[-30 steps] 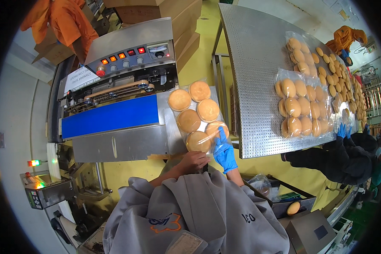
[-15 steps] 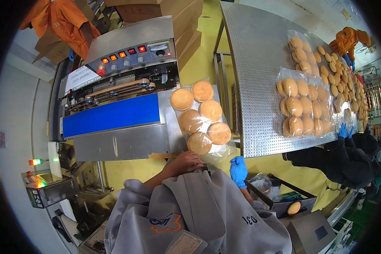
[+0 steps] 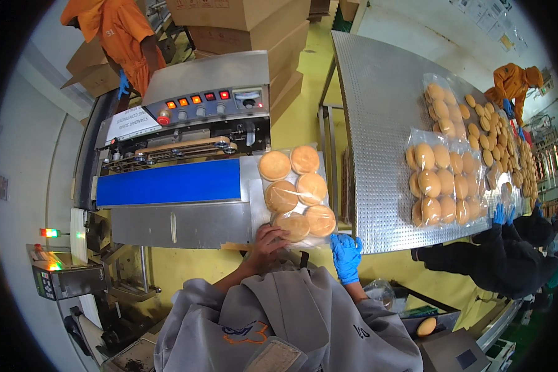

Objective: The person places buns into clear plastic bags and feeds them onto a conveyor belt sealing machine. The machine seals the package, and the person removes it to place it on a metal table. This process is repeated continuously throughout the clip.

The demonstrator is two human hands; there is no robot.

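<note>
A clear plastic bag of round golden-brown buns (image 3: 282, 196) lies on the metal shelf at the right end of the blue belt, its near side toward me. At its near left corner my bare left hand (image 3: 268, 245) is closed, fingers bent over the plastic beside the closest bun. My right hand (image 3: 346, 255), in a blue glove, is closed on the near right corner of the bag. The fingertips of both hands are partly hidden by the plastic and the fingers themselves.
A sealing machine (image 3: 198, 102) with lit buttons stands behind the blue belt (image 3: 170, 184). To the right, a perforated metal table (image 3: 378, 155) carries several bagged buns (image 3: 443, 183) and many loose ones. People in orange and dark clothes work nearby. A dark bin (image 3: 440, 313) sits low at right.
My right gloved hand has come up and left to the bag's near corner. The bag lies straighter, its loose near end drawn in. The whole view has shifted slightly downward.
</note>
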